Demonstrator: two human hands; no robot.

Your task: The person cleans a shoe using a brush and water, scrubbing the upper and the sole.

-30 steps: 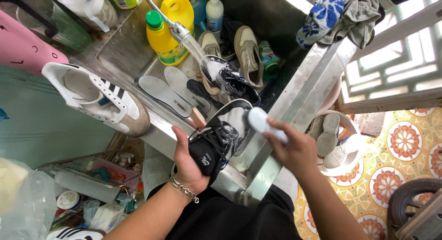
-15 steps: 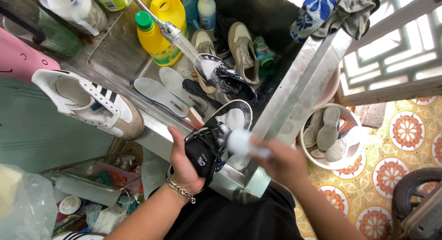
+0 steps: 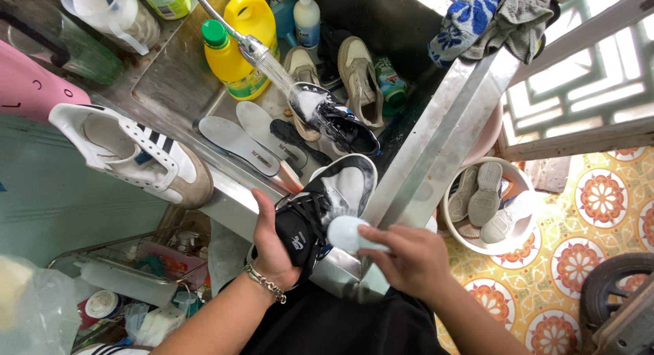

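Steel sink (image 3: 184,62) fills the upper middle of the head view, its near rim running down toward the person's lap, with patterned yellow floor tiles (image 3: 599,198) off to the right. Over that near rim the left hand (image 3: 272,249) is clamped around the heel end of a black sneaker (image 3: 320,208), thumb up along its side, a chain bracelet (image 3: 266,283) at the wrist. The sneaker lies tilted, its grey toe resting at the sink's near corner. The right hand (image 3: 405,256) is closed around a pale brush (image 3: 347,234), whose head presses against the side of the sneaker; the bristles themselves are hard to make out, so it may be a sponge-like scrubber.

Inside the sink, a spray hose (image 3: 235,35) pours water onto a second black shoe (image 3: 334,120) lying toward the middle. Beside it lie two beige sneakers (image 3: 354,69) at the far side and loose insoles (image 3: 248,137) along the left edge. Two yellow bottles (image 3: 238,48) stand in the far left corner. On the left ledge of the sink rests a white striped sneaker (image 3: 133,150). A blue-and-white cloth (image 3: 466,21) hangs over the right rim. Down on the floor, right of the sink, a pale basin (image 3: 487,205) holds more light shoes.
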